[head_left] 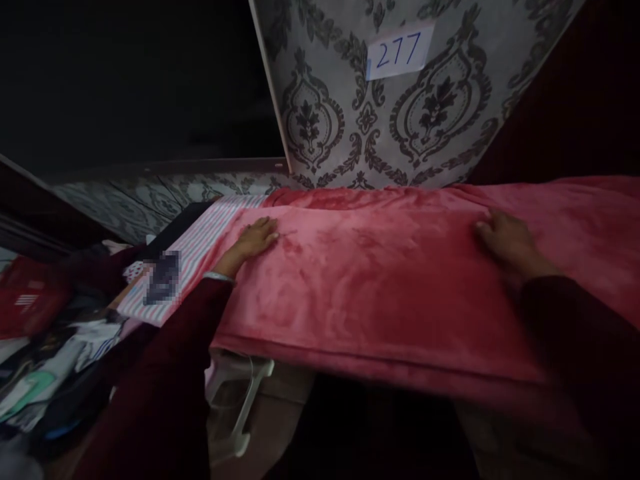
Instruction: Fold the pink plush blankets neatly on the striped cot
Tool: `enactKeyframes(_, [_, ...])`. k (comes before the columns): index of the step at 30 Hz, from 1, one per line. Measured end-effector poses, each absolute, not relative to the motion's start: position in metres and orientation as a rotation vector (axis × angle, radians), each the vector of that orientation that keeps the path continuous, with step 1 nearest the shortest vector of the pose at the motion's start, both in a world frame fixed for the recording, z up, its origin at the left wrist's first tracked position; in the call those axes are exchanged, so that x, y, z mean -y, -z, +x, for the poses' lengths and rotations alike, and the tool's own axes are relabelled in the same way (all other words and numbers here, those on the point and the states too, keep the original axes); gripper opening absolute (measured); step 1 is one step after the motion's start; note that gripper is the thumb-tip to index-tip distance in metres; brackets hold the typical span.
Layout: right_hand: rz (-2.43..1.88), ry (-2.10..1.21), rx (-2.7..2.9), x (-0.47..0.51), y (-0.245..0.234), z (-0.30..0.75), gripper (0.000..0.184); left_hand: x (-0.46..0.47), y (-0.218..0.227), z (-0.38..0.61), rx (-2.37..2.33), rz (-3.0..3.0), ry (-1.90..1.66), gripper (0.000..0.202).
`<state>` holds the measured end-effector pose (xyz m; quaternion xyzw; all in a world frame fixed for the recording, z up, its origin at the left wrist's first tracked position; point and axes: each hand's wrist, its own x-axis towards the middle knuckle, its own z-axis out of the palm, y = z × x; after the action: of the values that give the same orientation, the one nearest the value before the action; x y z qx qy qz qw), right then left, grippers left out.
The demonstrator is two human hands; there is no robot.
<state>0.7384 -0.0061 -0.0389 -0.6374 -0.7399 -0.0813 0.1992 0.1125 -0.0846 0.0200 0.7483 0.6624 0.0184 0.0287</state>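
Note:
A plush red-pink blanket (350,287) lies in folded layers over a low surface in front of me. My left hand (257,239) rests flat on its left part, fingers spread and holding nothing. On the right, my right hand (510,243) is at the edge of the upper layer. Its fingers look curled in on the cloth, with the thumb towards the left; the fingertips are blurred. More of the same blanket stretches to the right beyond this hand. Below my hands, the front edge of the blanket shows stacked layers.
Left of the blanket lies a striped cloth (200,233) with a pixelated dark patch on it. Mixed clothes (75,360) and a red bag-like item (33,297) are heaped at far left. A white plastic stool-like frame (245,407) stands below. Behind are a dark screen (140,87) and a paper marked 277 (400,53).

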Motion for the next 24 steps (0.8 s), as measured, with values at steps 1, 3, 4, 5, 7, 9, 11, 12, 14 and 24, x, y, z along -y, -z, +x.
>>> enactKeyframes(1, [-1.795, 0.159, 2.071, 0.022, 0.034, 0.731, 0.061, 0.099, -0.018, 0.106, -2.058, 2.321, -0.097, 0.065])
enactKeyframes(3, [-1.726, 0.039, 2.145, 0.063, 0.028, 0.715, 0.059, 0.131, -0.015, 0.095, -2.064, 2.363, -0.166, 0.063])
enactKeyframes(4, [-1.643, 0.003, 2.205, 0.087, 0.027, 0.708, 0.057, 0.149, -0.014, 0.093, -2.067, 2.376, -0.195, 0.063])
enactKeyframes(5, [-1.565, -0.019, 2.248, 0.111, 0.028, 0.703, 0.055, 0.167, -0.012, 0.093, -2.077, 2.378, -0.224, 0.062])
enactKeyframes(7, [-1.453, -0.051, 2.281, 0.158, 0.032, 0.695, 0.052, 0.202, -0.009, 0.1, -2.106, 2.356, -0.267, 0.062])
enactKeyframes(9, [-1.365, -0.093, 2.287, 0.197, 0.038, 0.69, 0.05, 0.233, -0.007, 0.114, -2.124, 2.331, -0.298, 0.062])
enactKeyframes(11, [-1.298, -0.133, 2.285, 0.225, 0.042, 0.687, 0.05, 0.259, -0.005, 0.131, -2.121, 2.32, -0.319, 0.061])
enactKeyframes(12, [-1.275, -0.147, 2.288, 0.236, 0.043, 0.685, 0.05, 0.269, -0.003, 0.14, -2.115, 2.319, -0.322, 0.061])
enactKeyframes(14, [-1.252, -0.162, 2.306, 0.249, 0.045, 0.683, 0.05, 0.284, 0.002, 0.154, -2.106, 2.318, -0.312, 0.06])
enactKeyframes(24, [-1.292, -0.199, 2.343, 0.253, 0.06, 0.691, 0.046, 0.297, 0.023, 0.172, -2.196, 2.162, -0.419, 0.051])
